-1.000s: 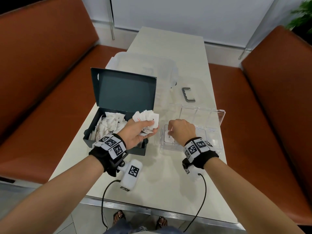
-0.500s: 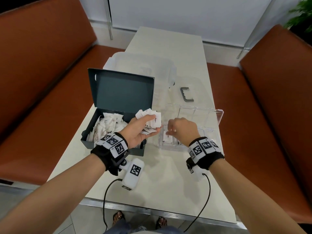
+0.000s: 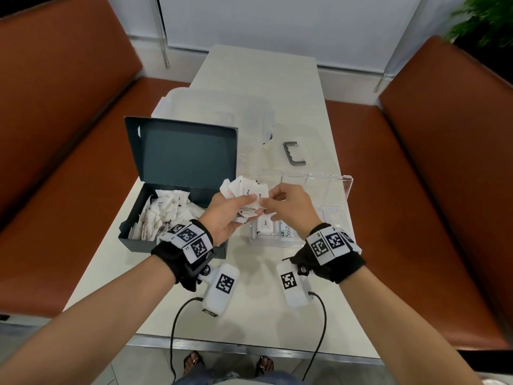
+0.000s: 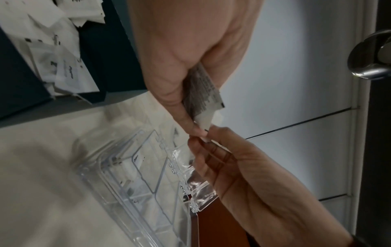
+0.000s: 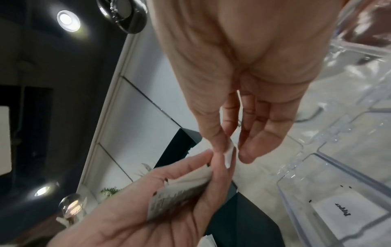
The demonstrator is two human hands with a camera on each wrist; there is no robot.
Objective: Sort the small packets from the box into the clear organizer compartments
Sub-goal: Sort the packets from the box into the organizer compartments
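Left hand (image 3: 224, 215): palm up, fingers and thumb curled round a fanned bundle of small white paper packets (image 3: 244, 190), held above the gap between box and organizer. The left wrist view shows print on the back of one packet, too blurred to read.

Right hand (image 3: 288, 202): thumb and forefinger pinch the corner of a single white packet (image 4: 204, 124) at the bundle's near edge; the remaining fingers (image 5: 264, 127) hang loosely extended. The two hands touch at that packet. It is not yet free of the bundle.

Clear plastic hinged organizer (image 3: 336, 218): directly beneath and just beyond the right hand, lid open and lying away from the person. Near-left compartment holds a white packet marked "Pepper" (image 5: 347, 219); the next compartment to the right holds a packet with green lettering (image 3: 287, 232). Far compartments look empty, though glare makes that uncertain.

Dark teal cardboard box (image 3: 172, 218): left of the hands, lid upright, many white packets still loose inside.

Judgement: the right hand is the nearer to the organizer, so the drop is a short move down and toward the person. Which compartment depends on the packet's label, unreadable here.

Beyond, on the pale table (image 3: 263, 301): a grey U-shaped handle piece (image 3: 294, 154) and a large translucent plastic tub (image 3: 216, 107).
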